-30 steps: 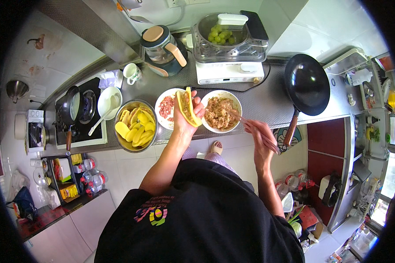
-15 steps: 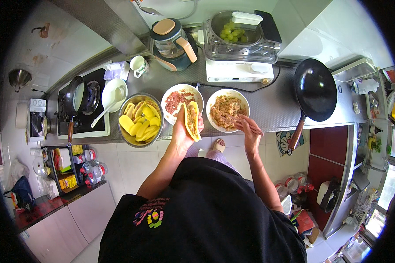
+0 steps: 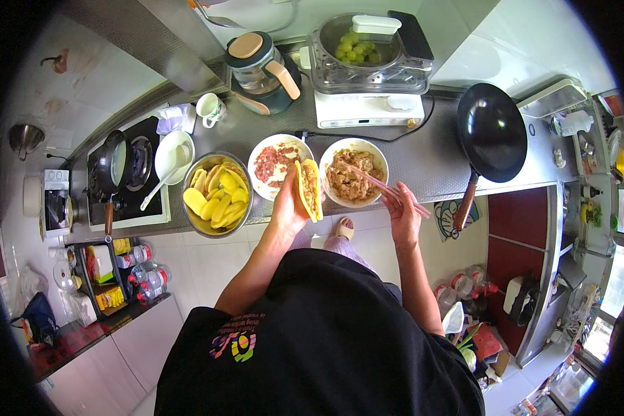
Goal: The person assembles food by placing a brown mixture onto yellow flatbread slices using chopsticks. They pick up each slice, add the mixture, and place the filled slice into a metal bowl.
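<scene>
My left hand (image 3: 288,206) is closed around a folded yellow wrapper (image 3: 315,208) with brownish minced filling showing along its opening. It is held upright just in front of a white bowl (image 3: 258,191) with reddish chopped meat inside. In my right hand (image 3: 404,216) is a pair of pinkish chopsticks (image 3: 373,182), their tips reaching into minced filling (image 3: 350,182) in a second white bowl (image 3: 383,194). To the left of both bowls, a metal bowl (image 3: 223,234) holds several yellow folded pieces (image 3: 218,208).
A white bowl with a ladle (image 3: 161,186) stands beside the stove, where a small pan (image 3: 113,163) sits. Behind are a mug (image 3: 210,109), a kettle (image 3: 260,73) and a white appliance (image 3: 367,111) with grapes on top. A black wok (image 3: 491,132) lies at right, its handle overhanging the counter edge.
The chopsticks have swung to point up-left into the filling, and my right hand has turned and shifted slightly right. My left hand keeps hold of the filled wrapper. The view has shifted slightly.
</scene>
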Demonstrator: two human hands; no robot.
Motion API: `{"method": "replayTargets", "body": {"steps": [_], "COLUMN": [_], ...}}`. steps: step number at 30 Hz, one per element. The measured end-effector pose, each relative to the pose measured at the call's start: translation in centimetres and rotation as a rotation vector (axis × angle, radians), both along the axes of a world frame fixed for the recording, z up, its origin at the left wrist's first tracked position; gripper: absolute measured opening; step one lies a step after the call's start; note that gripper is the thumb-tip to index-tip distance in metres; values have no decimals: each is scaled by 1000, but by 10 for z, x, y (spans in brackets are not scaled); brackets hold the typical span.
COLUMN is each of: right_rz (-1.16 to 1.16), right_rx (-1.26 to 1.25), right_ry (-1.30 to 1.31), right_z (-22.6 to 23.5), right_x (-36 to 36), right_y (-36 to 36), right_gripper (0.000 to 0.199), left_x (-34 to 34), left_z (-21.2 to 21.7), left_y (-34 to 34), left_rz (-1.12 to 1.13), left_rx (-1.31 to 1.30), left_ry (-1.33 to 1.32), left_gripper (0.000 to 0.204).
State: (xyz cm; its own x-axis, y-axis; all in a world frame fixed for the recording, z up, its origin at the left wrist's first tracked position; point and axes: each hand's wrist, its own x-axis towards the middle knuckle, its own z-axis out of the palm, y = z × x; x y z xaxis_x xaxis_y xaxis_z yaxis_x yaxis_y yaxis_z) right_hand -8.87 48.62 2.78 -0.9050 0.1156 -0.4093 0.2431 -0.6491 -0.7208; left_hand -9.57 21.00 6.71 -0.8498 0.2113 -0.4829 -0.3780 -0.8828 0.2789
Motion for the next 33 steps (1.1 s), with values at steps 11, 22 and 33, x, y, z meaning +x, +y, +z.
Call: {"method": "replayTargets", "body": {"steps": [11,22,33], "right_rz": [51,122,-34], "right_rx": [128,325,59], "right_ry": [37,117,69], "right_z": [6,-12,9], "right_x": [8,5,8], "right_y": [11,13,24], "right_gripper": [39,39,31], "left_x": [-5,0,-2], "left_z": [-12,3,-4], "left_y": [16,19,27], "left_rz": [-46,-68,-95], "left_rx": [-6,99,109], "left_ry": [32,64,70], "left_gripper": [43,44,42]}}
